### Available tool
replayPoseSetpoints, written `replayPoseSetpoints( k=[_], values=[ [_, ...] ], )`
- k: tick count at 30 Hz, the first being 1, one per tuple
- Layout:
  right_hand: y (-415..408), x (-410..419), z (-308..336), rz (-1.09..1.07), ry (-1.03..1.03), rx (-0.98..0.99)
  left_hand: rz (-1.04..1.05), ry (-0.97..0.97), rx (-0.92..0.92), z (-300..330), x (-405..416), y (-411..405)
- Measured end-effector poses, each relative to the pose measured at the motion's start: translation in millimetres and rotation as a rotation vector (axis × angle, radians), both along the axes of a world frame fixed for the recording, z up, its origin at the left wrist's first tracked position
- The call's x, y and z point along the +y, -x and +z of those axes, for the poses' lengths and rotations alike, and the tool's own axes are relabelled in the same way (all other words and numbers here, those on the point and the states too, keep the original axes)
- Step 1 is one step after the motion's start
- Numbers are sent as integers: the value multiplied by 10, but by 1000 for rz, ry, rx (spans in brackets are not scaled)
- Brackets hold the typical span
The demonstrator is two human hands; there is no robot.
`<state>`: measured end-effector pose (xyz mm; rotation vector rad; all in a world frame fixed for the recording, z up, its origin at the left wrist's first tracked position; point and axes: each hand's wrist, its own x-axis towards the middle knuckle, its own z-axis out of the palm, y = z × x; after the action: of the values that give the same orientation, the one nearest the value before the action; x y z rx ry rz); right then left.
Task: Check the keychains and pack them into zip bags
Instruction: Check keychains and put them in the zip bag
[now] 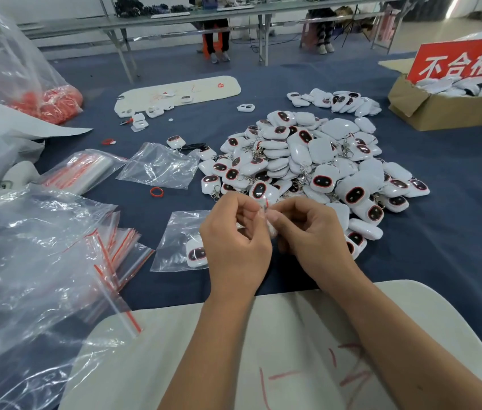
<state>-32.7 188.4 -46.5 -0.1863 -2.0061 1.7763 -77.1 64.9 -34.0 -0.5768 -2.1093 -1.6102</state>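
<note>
White keychain (267, 216) pinched between left hand (235, 241) and right hand (312, 236).

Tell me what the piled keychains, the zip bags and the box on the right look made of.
Keychains: likely glossy white plastic shells, dark red-ringed faces, shiny metal-looking clasps.
Zip bags: thin clear plastic film, crinkled and glinting, red seal strips.
Box: brown corrugated cardboard, matte, flaps folded open.

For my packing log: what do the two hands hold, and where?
Both hands pinch the top edge of a small clear plastic zip bag, grip at fingertips.
</note>
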Motion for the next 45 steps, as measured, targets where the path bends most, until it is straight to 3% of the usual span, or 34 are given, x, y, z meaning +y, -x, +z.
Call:
replayPoseSetpoints(
  k=[4,8,10,15,20,23,25,27,31,33,45],
  values=[
    [-46,7,51,173,107,27,51,-26,34,-4,-15,20],
    [-48,-43,116,451,34,-33,87,-53,111,-5,-23,-10],
    [-40,-75,132,489,-10,-96,84,-78,143,-2,-11,-43],
    [-50,-134,96,282,-203,-63,147,-117,150,-4,-2,-31],
    [-98,-177,128,304,-347,-53,147,-107,162,-1,5,-40],
    [-85,-167,100,-94,-384,15,111,-66,111,-25,22,6],
    [-81,-128,95,-453,-551,19,28,30,52,-64,51,27],
    [-83,-105,95,-652,-727,-44,-73,132,12,-104,85,22],
    [-38,-134,85,-573,-986,-421,-173,275,-29,-163,114,41],
    [-25,-145,83,-503,-1046,-498,-164,322,-81,-174,117,63],
    [-52,-101,71,-570,-909,-356,83,277,-241,-130,55,109]
  ],
)
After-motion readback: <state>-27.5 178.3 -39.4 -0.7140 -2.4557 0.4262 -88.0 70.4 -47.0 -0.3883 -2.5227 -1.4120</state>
